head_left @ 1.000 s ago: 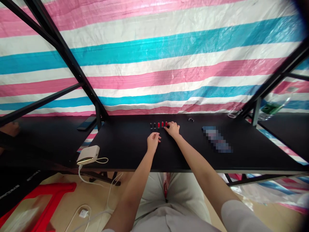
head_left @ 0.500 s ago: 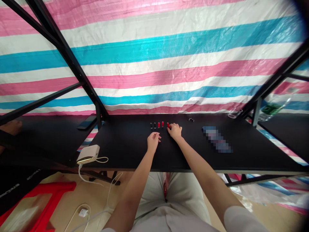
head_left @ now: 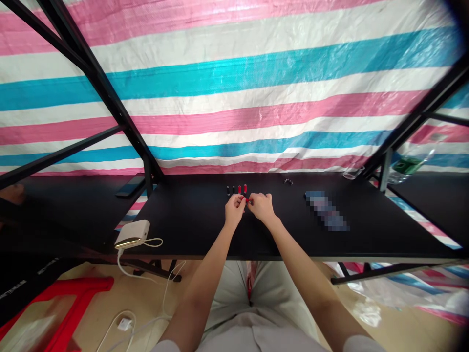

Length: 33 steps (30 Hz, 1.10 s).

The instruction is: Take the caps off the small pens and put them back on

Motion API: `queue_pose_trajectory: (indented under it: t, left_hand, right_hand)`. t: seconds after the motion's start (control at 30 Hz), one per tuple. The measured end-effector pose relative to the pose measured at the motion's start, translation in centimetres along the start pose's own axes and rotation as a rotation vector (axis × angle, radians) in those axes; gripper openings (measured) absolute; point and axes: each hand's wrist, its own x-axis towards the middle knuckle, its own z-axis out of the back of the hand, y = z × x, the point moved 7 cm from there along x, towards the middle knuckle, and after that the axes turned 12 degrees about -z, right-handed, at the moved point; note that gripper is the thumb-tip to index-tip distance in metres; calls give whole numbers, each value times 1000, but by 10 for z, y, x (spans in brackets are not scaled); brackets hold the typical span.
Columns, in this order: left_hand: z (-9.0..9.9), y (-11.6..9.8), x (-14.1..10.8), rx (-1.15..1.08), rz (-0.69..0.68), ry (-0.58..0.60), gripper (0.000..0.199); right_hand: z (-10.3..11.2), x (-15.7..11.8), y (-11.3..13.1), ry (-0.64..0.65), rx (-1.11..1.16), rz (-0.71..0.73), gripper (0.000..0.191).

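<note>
At centre, my left hand (head_left: 234,210) and right hand (head_left: 261,206) pinch one small red cylinder (head_left: 247,200) over the flat black table (head_left: 190,210); pink-white-blue plastic sheet (head_left: 234,73) fills the top.

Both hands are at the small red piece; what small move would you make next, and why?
Probably steady the small red piece between both sets of fingertips before any twist or pull: the left hand and right hand meet at it, and fingers hide part of it, so the left grip can't be confirmed.
</note>
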Motion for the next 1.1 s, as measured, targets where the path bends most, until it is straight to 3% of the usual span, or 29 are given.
queue_pose_trajectory:
  t: [0.17, 0.27, 0.43, 0.63, 0.77, 1.1]
  left_hand:
    - [8, -1, 8, -95, 111, -61, 29]
    - [4, -5, 8, -140, 125, -28, 30]
    - [-4, -9, 5, -143, 116, 48, 31]
    - [7, -7, 8, -141, 142, -47, 32]
    - [9, -8, 10, -135, 137, -47, 31]
    - [12, -4, 9, -74, 123, -79, 32]
  right_hand:
    - [4, 1, -15, -22, 451, -113, 25]
    - [-7, 2, -24, 65, 713, -204, 38]
    - [-17, 0, -23, 183, 913, -221, 50]
    - [-2, 0, -26, 219, 1007, -154, 40]
    - [1, 0, -28, 264, 1011, -163, 36]
    - [5, 5, -38, 154, 902, -189, 43]
